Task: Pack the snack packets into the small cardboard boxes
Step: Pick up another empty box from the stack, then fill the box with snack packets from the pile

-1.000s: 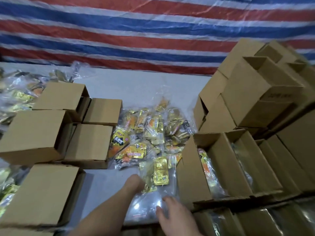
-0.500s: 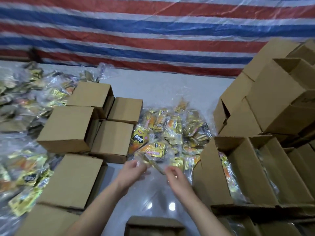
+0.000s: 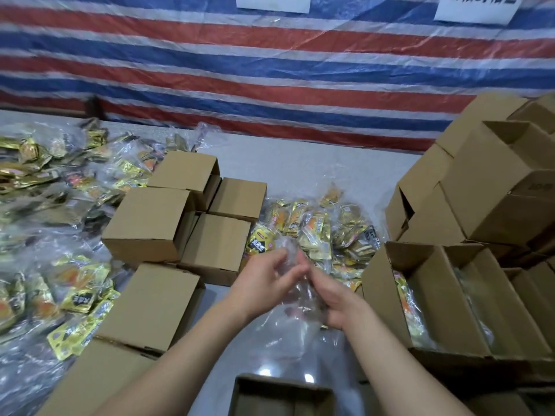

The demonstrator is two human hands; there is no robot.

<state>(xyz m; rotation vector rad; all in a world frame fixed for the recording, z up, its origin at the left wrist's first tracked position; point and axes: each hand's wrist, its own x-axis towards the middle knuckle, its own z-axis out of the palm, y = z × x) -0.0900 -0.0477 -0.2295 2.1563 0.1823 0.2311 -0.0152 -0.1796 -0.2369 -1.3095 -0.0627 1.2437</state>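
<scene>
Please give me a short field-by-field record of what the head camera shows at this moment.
left hand: fingers curled on the clear plastic bag
right hand: gripping the same bag
open box: directly below the hands, at the near edge
snack packets: heaped just beyond the hands
closed boxes: grouped to the left
filled boxes: open, on the right, plastic-wrapped packets inside
backdrop: striped tarp

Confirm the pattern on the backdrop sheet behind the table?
Horizontal red, blue and white stripes on the backdrop sheet, clearest in the head view.
</scene>
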